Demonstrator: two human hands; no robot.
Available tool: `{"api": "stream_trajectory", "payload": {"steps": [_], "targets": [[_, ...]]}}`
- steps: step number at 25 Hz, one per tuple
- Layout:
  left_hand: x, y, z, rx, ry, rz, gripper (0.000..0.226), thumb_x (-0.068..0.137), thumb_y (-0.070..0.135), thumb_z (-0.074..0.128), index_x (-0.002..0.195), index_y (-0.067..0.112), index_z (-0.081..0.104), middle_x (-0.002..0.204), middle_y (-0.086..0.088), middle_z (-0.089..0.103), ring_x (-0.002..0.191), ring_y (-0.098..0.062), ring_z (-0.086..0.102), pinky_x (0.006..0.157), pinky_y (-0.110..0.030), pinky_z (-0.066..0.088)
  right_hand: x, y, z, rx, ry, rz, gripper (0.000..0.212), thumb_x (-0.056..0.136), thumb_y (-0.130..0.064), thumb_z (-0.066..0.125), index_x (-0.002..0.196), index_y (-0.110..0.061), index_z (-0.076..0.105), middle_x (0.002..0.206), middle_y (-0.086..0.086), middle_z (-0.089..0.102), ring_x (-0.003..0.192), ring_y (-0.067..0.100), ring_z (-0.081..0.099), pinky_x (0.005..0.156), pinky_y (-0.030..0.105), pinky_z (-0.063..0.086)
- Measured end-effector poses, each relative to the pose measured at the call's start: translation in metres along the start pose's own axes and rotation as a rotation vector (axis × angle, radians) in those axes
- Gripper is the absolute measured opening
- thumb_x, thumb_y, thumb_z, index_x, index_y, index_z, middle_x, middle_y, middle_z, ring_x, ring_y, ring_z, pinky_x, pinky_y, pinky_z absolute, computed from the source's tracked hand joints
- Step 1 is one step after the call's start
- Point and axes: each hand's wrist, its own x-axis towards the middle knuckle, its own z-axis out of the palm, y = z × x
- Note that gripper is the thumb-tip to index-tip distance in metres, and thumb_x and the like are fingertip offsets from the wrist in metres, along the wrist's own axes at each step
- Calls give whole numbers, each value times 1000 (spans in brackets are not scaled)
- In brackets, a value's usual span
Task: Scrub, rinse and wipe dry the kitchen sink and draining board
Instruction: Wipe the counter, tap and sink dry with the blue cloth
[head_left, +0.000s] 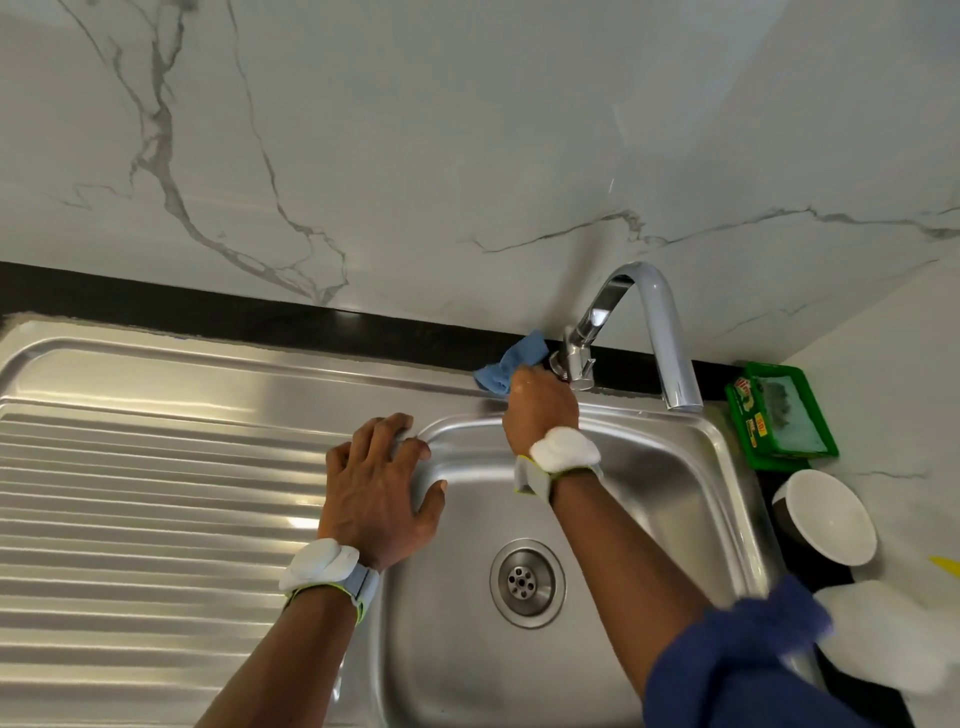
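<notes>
A stainless steel sink (670, 483) fills the lower right, its drain (527, 582) at the bottom of the bowl. The ribbed draining board (156, 499) stretches to the left. My right hand (540, 405) grips a light blue cloth (511, 364) at the back rim, against the base of the chrome tap (649, 322). My left hand (379, 488) rests flat with fingers spread on the rim between the bowl and the draining board. Both wrists wear white bands.
A green soap tray (782, 415) sits at the back right corner. A white bowl (826, 517) stands on the dark counter to the sink's right, with a white object (883, 639) nearer me. A marble wall (467, 145) rises behind.
</notes>
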Motion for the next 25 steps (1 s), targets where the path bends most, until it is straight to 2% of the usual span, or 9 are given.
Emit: {"api": "stream_trajectory", "payload": {"steps": [2, 4, 7, 10, 12, 15, 20, 23, 25], "targets": [[0, 1, 1, 7, 8, -1, 46, 77, 61, 64, 112, 30, 68, 145, -1, 51, 133, -30, 46, 98, -48, 40, -29, 13, -16, 180, 173, 113, 37, 87, -10, 59, 122, -19, 66, 111, 10, 72, 104, 33, 65, 82, 33, 49], [1, 1, 2, 14, 9, -2, 46, 77, 61, 63, 111, 30, 68, 145, -1, 51, 132, -30, 46, 97, -48, 40, -51, 25, -30, 414, 361, 245, 59, 87, -7, 58, 142, -27, 51, 112, 9, 72, 104, 29, 67, 87, 36, 52], [0, 0, 2, 10, 12, 1, 45, 77, 60, 63, 111, 30, 69, 144, -1, 51, 132, -30, 46, 97, -48, 40, -55, 38, -32, 476, 423, 84, 75, 92, -8, 56, 156, -32, 25, 114, 10, 70, 100, 26, 68, 89, 41, 58], [0, 1, 1, 19, 2, 1, 45, 77, 60, 63, 110, 30, 69, 144, -1, 51, 131, -30, 46, 97, -48, 41, -50, 42, -30, 365, 375, -210, 59, 91, -8, 58, 143, -30, 43, 107, 3, 71, 91, 19, 69, 78, 38, 61], [0, 1, 1, 17, 1, -5, 44, 77, 59, 63, 110, 30, 69, 144, -1, 51, 132, -30, 46, 96, -48, 40, -44, 45, -27, 331, 302, -293, 61, 89, -5, 60, 144, -28, 48, 124, -1, 67, 105, 15, 66, 85, 37, 60], [0, 1, 1, 23, 1, -6, 43, 77, 59, 63, 110, 31, 68, 144, -1, 51, 131, -30, 46, 96, -48, 40, -30, 56, -34, 356, 200, -261, 74, 92, -14, 57, 158, -29, 27, 141, -3, 59, 112, 14, 64, 91, 29, 58], [0, 0, 1, 26, -3, 0, 43, 77, 58, 64, 110, 30, 68, 144, -1, 51, 131, -31, 46, 97, -48, 40, -25, 69, -34, 484, 110, -173, 84, 93, -7, 57, 160, -30, 13, 145, -15, 55, 87, -1, 66, 81, 21, 57], [0, 1, 1, 26, -3, -2, 43, 77, 57, 65, 110, 30, 68, 144, -1, 51, 132, -31, 46, 98, -49, 40, -17, 71, -33, 687, 16, -115, 67, 96, -2, 55, 155, -20, 29, 145, -9, 55, 128, 8, 56, 89, 17, 55], [0, 1, 1, 18, 3, -5, 43, 77, 57, 65, 110, 30, 68, 144, -1, 51, 132, -31, 46, 98, -49, 40, -14, 72, -32, 705, 19, -125, 59, 96, -2, 55, 150, -18, 37, 143, -10, 57, 134, 13, 51, 94, 20, 54]]}}
